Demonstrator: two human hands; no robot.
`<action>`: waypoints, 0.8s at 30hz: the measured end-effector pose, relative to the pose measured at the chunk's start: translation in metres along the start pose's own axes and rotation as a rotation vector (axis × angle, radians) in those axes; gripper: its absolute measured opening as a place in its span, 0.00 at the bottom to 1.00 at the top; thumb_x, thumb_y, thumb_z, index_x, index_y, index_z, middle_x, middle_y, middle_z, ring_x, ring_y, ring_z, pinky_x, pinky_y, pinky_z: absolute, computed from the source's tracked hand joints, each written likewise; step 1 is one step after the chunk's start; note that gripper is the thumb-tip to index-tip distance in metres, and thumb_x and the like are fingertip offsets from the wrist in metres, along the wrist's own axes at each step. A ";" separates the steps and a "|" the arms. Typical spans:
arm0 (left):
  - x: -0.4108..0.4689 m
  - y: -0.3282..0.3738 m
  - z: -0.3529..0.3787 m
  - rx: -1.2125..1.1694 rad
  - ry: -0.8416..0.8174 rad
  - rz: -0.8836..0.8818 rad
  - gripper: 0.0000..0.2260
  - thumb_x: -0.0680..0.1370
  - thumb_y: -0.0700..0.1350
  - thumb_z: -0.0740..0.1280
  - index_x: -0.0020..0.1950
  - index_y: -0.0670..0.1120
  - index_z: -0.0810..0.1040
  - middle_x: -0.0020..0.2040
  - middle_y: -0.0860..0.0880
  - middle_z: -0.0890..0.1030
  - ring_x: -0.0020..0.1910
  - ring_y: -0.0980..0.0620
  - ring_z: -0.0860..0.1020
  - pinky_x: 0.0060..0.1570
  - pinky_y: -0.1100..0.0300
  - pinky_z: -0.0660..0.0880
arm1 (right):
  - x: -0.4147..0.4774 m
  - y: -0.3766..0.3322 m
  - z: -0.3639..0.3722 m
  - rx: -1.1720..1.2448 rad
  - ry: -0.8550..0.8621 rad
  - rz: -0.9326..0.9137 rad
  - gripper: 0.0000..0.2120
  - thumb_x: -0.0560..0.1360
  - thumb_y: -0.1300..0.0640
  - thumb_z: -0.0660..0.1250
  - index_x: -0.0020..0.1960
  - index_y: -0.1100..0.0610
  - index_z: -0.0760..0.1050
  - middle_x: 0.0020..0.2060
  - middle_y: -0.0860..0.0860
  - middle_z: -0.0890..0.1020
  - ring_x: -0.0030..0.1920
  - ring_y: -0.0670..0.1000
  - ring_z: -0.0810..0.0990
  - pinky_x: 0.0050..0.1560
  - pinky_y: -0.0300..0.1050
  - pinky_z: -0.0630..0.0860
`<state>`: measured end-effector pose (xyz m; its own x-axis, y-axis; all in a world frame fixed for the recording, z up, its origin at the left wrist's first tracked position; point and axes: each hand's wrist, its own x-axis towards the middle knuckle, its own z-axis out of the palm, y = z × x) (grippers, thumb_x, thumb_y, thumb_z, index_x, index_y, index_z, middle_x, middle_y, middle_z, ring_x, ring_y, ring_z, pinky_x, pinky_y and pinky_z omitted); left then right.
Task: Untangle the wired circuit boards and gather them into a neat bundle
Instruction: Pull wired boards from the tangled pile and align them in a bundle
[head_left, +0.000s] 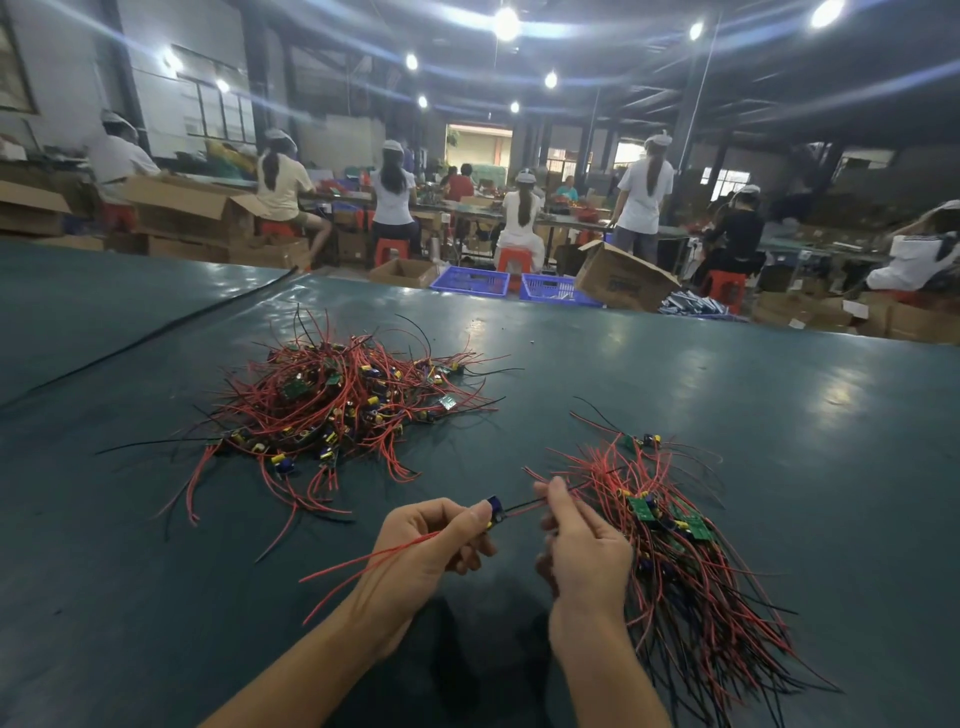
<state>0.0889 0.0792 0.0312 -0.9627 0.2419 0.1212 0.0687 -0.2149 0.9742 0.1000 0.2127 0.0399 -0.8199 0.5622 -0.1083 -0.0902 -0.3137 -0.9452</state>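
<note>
Board (496, 509) gripped in your left hand (436, 540); your right hand (582, 551) pinches its wire (524, 505). Tangle (337, 400) lies beyond board on desk (727, 374), bundle (675, 545) just right.

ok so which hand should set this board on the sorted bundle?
Right, likely. The right hand pinches the wires of the board and sits beside the sorted bundle; the left hand, gripping the board, is farther and would have to cross.

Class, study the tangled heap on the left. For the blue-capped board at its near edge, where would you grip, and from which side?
Pinch the board itself, beside its blue capacitor, coming from the near side. It lies exposed on the heap's near rim with red leads trailing outward, so it likely slides free.
</note>
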 end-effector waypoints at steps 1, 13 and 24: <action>0.000 0.000 0.000 0.010 -0.017 0.000 0.13 0.68 0.55 0.76 0.32 0.47 0.82 0.34 0.44 0.82 0.29 0.55 0.75 0.32 0.65 0.73 | 0.005 -0.003 -0.004 0.048 0.045 0.010 0.11 0.75 0.54 0.72 0.34 0.52 0.85 0.26 0.47 0.74 0.22 0.41 0.64 0.21 0.36 0.63; 0.005 0.007 -0.006 -0.374 0.141 -0.063 0.13 0.64 0.54 0.73 0.36 0.44 0.83 0.36 0.42 0.81 0.28 0.53 0.75 0.28 0.64 0.75 | 0.003 -0.013 -0.011 0.230 0.010 -0.136 0.13 0.77 0.55 0.68 0.35 0.51 0.85 0.27 0.47 0.78 0.21 0.42 0.63 0.20 0.35 0.60; 0.013 0.009 -0.011 -0.490 0.203 -0.106 0.10 0.70 0.51 0.68 0.37 0.45 0.84 0.36 0.47 0.82 0.28 0.54 0.77 0.28 0.64 0.76 | -0.003 -0.017 -0.014 0.332 -0.082 -0.144 0.24 0.70 0.36 0.63 0.39 0.56 0.85 0.29 0.50 0.78 0.22 0.45 0.65 0.21 0.35 0.61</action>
<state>0.0742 0.0702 0.0398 -0.9922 0.1095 -0.0595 -0.1154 -0.6274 0.7701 0.1119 0.2267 0.0519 -0.8268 0.5597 0.0560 -0.3754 -0.4748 -0.7960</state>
